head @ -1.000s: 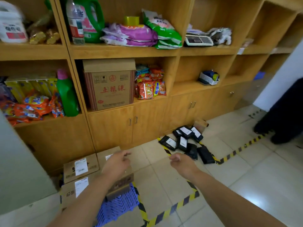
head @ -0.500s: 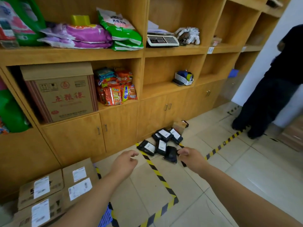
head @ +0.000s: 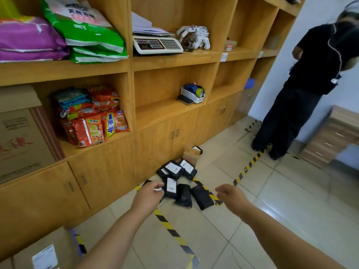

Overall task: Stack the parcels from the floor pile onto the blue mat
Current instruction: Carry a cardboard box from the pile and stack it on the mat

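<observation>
Both hands reach toward glossy black plastic-wrapped parcels (head: 179, 183) with white labels, heaped on the tiled floor (head: 272, 200) against the wooden cabinet (head: 155, 144). Left hand (head: 148, 196) loosely curled, right hand (head: 230, 195) relaxed, both empty. Slick soft wrap likely calls for gripping each parcel's edges firmly.

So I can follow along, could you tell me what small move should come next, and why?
Probably lower the left hand onto the nearest black parcel and grip it: both hands look empty, the right hand hovers beside the pile, and parcels lie on the floor.
</observation>
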Motion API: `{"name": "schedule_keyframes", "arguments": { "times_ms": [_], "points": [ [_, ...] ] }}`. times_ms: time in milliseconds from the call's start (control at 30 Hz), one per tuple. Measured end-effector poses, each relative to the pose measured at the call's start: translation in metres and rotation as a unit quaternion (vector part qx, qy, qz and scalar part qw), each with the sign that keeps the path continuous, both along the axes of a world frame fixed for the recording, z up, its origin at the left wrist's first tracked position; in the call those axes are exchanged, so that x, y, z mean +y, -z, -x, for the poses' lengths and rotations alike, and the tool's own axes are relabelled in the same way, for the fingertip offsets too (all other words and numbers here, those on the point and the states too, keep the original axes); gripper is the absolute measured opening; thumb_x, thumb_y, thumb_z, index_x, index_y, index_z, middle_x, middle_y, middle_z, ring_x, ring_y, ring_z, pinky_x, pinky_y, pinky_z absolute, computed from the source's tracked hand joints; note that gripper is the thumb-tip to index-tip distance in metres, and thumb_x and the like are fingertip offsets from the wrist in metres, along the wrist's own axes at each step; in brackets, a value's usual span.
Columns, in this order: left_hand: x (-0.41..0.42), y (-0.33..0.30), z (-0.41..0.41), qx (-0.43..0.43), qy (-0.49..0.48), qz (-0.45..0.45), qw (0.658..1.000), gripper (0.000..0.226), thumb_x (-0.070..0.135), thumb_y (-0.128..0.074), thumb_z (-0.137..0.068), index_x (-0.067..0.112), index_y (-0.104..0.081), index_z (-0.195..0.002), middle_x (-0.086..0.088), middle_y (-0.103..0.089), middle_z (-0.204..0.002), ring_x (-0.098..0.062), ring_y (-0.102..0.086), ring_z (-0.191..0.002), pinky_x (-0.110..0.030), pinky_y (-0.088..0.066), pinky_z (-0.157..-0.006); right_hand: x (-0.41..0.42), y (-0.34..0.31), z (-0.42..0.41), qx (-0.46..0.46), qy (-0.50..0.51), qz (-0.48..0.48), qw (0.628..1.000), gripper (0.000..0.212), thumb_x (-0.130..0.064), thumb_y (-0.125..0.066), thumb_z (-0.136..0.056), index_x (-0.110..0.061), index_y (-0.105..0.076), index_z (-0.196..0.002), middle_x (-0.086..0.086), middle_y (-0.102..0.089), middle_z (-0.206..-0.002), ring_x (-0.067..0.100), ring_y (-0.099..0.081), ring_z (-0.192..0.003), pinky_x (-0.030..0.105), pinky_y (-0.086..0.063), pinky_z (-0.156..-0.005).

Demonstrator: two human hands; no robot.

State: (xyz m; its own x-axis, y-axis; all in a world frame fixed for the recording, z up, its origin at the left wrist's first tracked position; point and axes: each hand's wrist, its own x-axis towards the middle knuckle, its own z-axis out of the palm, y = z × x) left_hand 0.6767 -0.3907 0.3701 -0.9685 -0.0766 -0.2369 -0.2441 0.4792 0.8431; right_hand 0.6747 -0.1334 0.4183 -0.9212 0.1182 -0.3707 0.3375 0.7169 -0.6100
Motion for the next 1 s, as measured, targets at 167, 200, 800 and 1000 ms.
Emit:
{"name": "schedule_keyframes", "arguments": {
  "times_ms": [167,200,800,1000],
  "points": [
    [0.035,0.001,0.072,-0.016,0.059,0.014,0.998,0.034,0.015,-0.049,-0.093,0.019,-0.056,-0.126,0.004,-0.056,-0.128,-0.014,-0.054,-0.114,-0.024,-0.042,-0.090,0.029,0.007,0.051,0.004,0.050,0.027,0.998,0.029,-0.014,-0.049,-0.092,-0.015,-0.057,-0.120,0.006,-0.060,-0.115,0.020,-0.056,-0.104,0.030,-0.047,-0.086],
    [0.043,0.002,0.085,-0.021,0.065,0.012,0.998,0.033,0.015,-0.050,-0.093,0.020,-0.056,-0.125,0.004,-0.056,-0.128,-0.014,-0.054,-0.113,-0.026,-0.043,-0.090,0.037,0.009,0.060,0.007,0.058,0.032,0.998,0.029,-0.014,-0.049,-0.092,-0.015,-0.057,-0.119,0.006,-0.061,-0.115,0.020,-0.057,-0.104,0.031,-0.048,-0.087],
    [0.264,0.035,0.295,-0.063,-0.009,-0.029,0.998,0.031,0.014,-0.051,-0.091,0.020,-0.059,-0.120,0.002,-0.060,-0.121,-0.012,-0.054,-0.105,-0.037,-0.047,-0.095,0.272,0.041,0.297,-0.051,0.020,0.061,0.997,0.025,-0.010,-0.050,-0.090,-0.011,-0.061,-0.113,0.002,-0.061,-0.091,0.023,-0.060,-0.096,0.031,-0.048,-0.080],
    [0.292,0.049,0.339,-0.087,-0.046,-0.003,0.995,0.028,0.014,-0.051,-0.093,0.016,-0.059,-0.120,0.000,-0.059,-0.122,-0.014,-0.054,-0.109,-0.026,-0.042,-0.089,0.299,0.055,0.382,-0.075,-0.018,0.070,0.995,0.018,-0.010,-0.053,-0.090,-0.010,-0.060,-0.107,0.006,-0.060,-0.090,0.017,-0.057,-0.082,0.020,-0.044,-0.063]
  ]
}}
